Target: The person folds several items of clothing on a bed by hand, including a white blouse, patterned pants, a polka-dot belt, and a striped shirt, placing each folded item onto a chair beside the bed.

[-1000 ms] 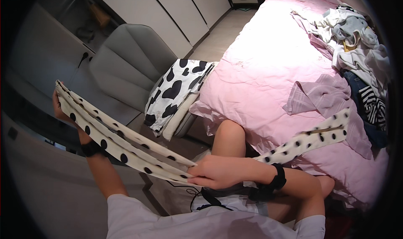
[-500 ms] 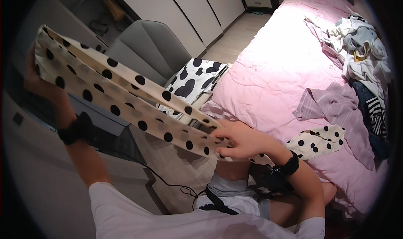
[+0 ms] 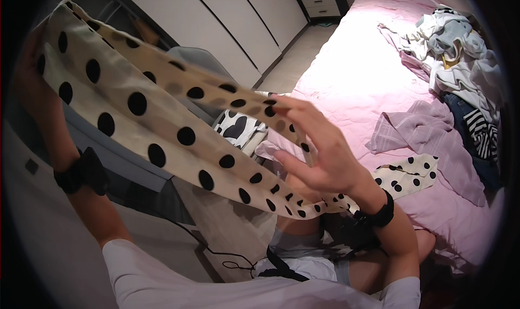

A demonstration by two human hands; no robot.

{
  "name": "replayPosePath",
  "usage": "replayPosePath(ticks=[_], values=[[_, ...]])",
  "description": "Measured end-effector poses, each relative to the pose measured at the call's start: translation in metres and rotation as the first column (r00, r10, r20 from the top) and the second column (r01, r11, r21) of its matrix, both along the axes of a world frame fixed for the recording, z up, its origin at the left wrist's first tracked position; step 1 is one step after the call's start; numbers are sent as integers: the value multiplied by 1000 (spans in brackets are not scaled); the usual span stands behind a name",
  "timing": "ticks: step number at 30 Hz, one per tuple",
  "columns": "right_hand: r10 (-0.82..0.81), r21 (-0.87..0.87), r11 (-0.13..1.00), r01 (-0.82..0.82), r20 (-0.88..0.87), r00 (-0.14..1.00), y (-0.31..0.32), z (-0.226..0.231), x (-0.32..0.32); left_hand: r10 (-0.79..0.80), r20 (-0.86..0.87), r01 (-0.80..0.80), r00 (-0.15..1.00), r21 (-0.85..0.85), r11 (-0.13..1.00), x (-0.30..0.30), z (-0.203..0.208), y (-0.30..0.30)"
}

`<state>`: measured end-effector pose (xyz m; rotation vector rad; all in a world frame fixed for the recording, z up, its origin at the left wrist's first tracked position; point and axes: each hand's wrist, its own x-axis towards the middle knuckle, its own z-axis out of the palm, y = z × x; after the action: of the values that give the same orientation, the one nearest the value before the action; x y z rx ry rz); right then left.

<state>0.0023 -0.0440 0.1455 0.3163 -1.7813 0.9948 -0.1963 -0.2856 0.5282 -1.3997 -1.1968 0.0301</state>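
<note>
A long cream cloth strip with black polka dots stretches slantwise between my hands, its two long edges spread apart. My left hand is closed on its raised far-left end; the cloth and shadow partly hide the fingers. With thumb and fingers apart, my right hand is open, its fingertips against the strip's upper edge. Below the right hand the cloth narrows and bunches, passing behind my right wrist. A dotted cloth end of the same pattern lies on the bed to the right.
A pink quilted bed fills the right side. On it lie a mauve cloth and a heap of clothes. A grey chair holds folded black-and-white fabric. A black cable runs at lower left.
My right hand has opened its grip and moved up along the strip's upper edge. My left hand has risen slightly, and the strip has spread wider.
</note>
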Motion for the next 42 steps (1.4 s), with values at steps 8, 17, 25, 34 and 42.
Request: replayPosePath(ticks=[8,17,25,34,42], values=[[208,8,977,-211,156,966,2,2,3,184,-73,-136,980,427,894,-4,-29,26],[652,-250,758,-602,304,695,-19,-9,1,-236,109,211,966,201,957,6,-37,46],[649,-292,748,-596,134,749,-16,-8,6,-270,106,255,957,137,957,-17,-33,38],[264,-291,922,-254,-5,964,-4,5,12,-119,-13,117,993,337,934,-46,-40,30],[468,-283,863,-419,134,874,-12,-6,2,-189,-210,228,959,179,957,-30,-28,45]])
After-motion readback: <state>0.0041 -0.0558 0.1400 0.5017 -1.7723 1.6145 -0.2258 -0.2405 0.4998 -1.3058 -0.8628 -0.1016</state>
